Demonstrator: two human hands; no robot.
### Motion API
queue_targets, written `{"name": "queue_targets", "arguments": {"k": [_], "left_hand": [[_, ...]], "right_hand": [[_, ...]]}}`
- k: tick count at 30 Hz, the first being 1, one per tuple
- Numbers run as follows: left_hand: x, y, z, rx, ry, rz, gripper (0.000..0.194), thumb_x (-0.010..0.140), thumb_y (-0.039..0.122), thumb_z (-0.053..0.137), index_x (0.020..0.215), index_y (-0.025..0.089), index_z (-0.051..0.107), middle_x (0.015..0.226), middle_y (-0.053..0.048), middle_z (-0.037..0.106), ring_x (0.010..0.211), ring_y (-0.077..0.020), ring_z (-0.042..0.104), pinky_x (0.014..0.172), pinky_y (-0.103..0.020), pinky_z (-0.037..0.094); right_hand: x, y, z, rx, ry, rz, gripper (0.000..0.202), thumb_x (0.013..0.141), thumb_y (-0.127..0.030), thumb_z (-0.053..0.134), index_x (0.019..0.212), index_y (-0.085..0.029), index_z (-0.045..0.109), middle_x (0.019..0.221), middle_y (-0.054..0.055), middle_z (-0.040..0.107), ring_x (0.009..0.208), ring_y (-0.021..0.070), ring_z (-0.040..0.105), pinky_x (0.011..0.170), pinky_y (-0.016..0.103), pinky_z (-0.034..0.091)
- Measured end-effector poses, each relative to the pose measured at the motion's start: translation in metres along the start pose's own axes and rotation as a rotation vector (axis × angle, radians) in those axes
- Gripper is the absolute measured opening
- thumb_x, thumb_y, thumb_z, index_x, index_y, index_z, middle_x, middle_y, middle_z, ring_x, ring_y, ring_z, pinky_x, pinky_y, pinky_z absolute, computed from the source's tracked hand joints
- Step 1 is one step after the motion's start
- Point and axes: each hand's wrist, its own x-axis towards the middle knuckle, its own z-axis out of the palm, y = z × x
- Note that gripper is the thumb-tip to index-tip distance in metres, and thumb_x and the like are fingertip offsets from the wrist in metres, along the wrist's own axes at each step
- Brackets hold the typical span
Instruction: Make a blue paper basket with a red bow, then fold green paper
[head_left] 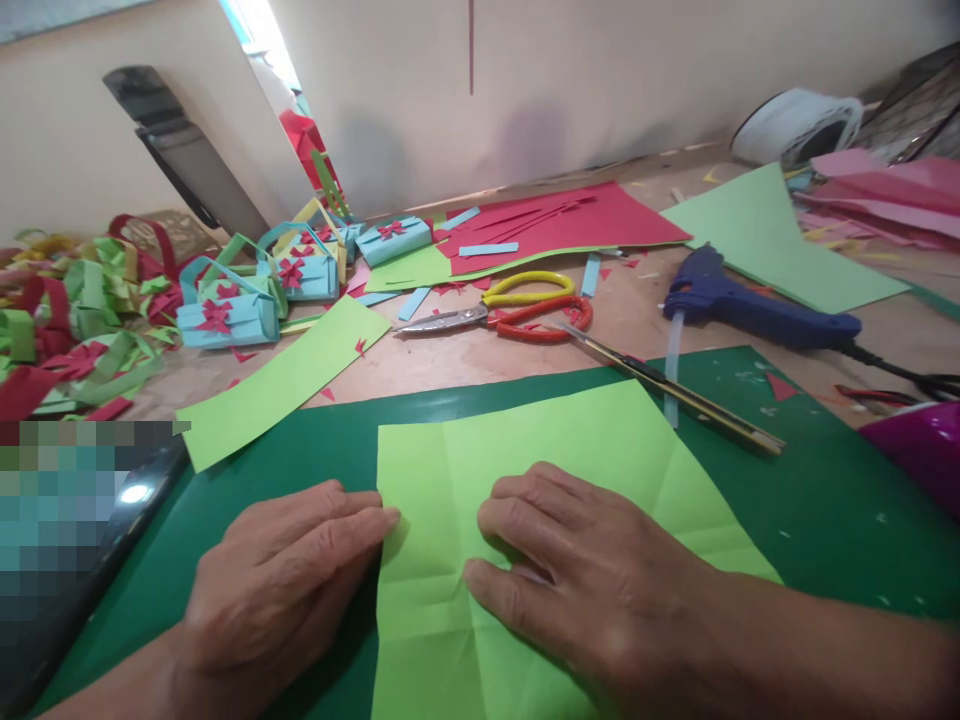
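Observation:
A creased light green paper sheet (420, 470) lies unfolded on the green cutting mat (330, 440). My left hand (289, 575) is at its left edge, fingers pressed together, with the thumb or fingertip touching the edge; whether it pinches the paper is hard to tell. My right hand (577, 570) rests on the middle of the sheet, fingers bent and somewhat apart, pressing on the surface and holding nothing. Fold lines run down and across the paper near both hands.
Scissors (517, 318), a craft knife (675, 385) and a blue glue gun (757, 305) lie beyond the sheet. A green strip (285, 385), small blue paper bags (229, 320) and a dark device (112, 550) are leftward. Red paper (555, 230) lies behind.

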Motion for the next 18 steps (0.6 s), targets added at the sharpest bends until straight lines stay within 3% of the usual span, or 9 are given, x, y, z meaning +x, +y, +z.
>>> {"name": "queue_targets", "arguments": {"k": [5,9,14,18], "left_hand": [[0.014,0.009,0.000,0.036,0.016,-0.027,0.023,0.089,0.028,0.047,0.074,0.023,0.063,0.065,0.005,0.070,0.054,-0.0103,0.065,0.050,-0.016,0.049],[0.016,0.007,0.006,-0.159,0.077,0.126,0.014,0.088,0.017,0.051,0.078,0.020,0.061,0.071,0.003,0.069,0.058,-0.0085,0.062,0.056,-0.016,0.048],[0.002,-0.002,0.011,-0.176,-0.047,0.137,0.015,0.086,0.012,0.055,0.093,0.022,0.063,0.081,-0.001,0.063,0.064,-0.0097,0.056,0.057,-0.019,0.043],[-0.004,-0.002,0.013,-0.170,-0.136,0.119,0.020,0.087,0.016,0.053,0.102,0.025,0.063,0.079,-0.001,0.058,0.061,-0.0100,0.051,0.053,-0.021,0.038]], "right_hand": [[0.000,-0.001,0.000,0.012,-0.022,0.003,0.029,0.088,-0.014,0.037,0.097,-0.013,0.065,0.083,0.011,0.057,0.078,0.0216,0.047,0.073,0.039,0.043],[0.001,0.000,0.000,-0.001,-0.024,0.006,0.027,0.087,-0.013,0.039,0.097,-0.014,0.064,0.084,0.011,0.057,0.079,0.0217,0.047,0.074,0.039,0.042],[0.001,0.001,0.007,-0.035,0.039,-0.007,0.022,0.088,-0.014,0.042,0.092,-0.015,0.064,0.082,0.009,0.057,0.078,0.0205,0.047,0.073,0.037,0.042],[0.001,0.005,0.017,-0.073,0.150,0.008,0.026,0.091,-0.018,0.040,0.075,-0.018,0.061,0.080,0.006,0.058,0.074,0.0188,0.048,0.068,0.033,0.041]]}}
